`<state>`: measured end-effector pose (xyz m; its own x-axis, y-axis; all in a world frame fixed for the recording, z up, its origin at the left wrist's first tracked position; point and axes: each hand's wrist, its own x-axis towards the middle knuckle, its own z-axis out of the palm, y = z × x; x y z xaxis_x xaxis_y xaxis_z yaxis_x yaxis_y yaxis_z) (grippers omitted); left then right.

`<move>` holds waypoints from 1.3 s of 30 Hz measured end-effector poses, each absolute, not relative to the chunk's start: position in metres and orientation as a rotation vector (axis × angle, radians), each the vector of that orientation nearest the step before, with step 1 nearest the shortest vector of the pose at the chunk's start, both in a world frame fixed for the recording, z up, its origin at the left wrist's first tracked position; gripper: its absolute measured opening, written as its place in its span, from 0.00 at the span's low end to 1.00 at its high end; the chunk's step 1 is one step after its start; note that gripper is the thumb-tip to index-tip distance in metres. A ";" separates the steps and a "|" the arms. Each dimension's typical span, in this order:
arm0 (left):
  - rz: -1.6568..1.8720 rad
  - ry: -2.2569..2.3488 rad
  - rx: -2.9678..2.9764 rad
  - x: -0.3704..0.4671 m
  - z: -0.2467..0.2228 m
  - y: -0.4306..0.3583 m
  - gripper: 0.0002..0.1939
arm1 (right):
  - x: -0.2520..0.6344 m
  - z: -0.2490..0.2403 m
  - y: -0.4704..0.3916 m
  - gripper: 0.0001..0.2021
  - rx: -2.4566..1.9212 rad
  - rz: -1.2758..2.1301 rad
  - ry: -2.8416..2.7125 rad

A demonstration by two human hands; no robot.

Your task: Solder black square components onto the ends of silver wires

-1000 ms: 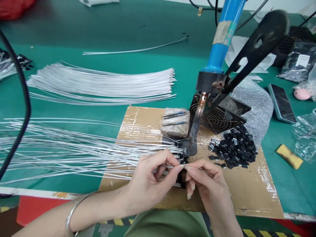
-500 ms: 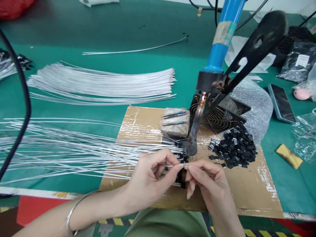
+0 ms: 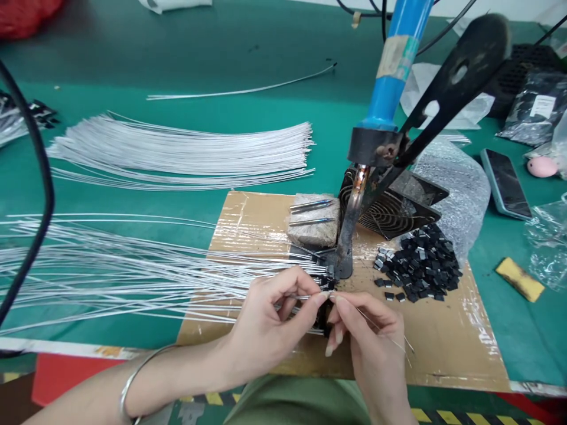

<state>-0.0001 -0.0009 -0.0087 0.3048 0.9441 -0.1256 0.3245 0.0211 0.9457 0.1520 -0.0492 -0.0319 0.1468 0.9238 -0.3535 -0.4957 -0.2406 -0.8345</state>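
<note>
My left hand (image 3: 264,321) is closed in a pinch on the end of a white wire, above a dark holder (image 3: 325,321) lined with wire ends. Fingertip to fingertip with it, my right hand (image 3: 375,339) pinches a small piece with thin metal leads (image 3: 407,344), which stick out past its fingers to the right. What lies between the fingertips is too small to make out. Many white wires (image 3: 177,271) run in from the left to the holder. Just beyond the hands, a blue-handled soldering iron (image 3: 385,100) points down on a black stand (image 3: 465,77).
A pile of small black pieces (image 3: 425,265) lies on the cardboard (image 3: 460,342), right of a fan (image 3: 394,209). Metal tips rest on a wrapped block (image 3: 313,233). Farther back is a wire bundle (image 3: 190,144). A phone (image 3: 505,183) and yellow sponge (image 3: 519,278) lie right.
My right hand has turned slightly and its lower fingers have shifted left; the thin leads now show clearly beyond it. My left hand keeps its pinch in nearly the same place.
</note>
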 end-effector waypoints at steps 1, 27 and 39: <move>0.743 1.216 1.518 0.000 -0.009 -0.001 0.11 | 0.151 -0.033 -0.050 0.07 -1.137 1.459 -0.476; 0.819 1.167 1.332 0.004 -0.012 -0.008 0.10 | 0.130 -0.026 -0.048 0.08 -1.009 1.474 -0.216; 0.750 1.205 1.273 0.004 0.002 0.007 0.07 | 0.238 -0.037 -0.068 0.05 -1.827 0.311 -1.370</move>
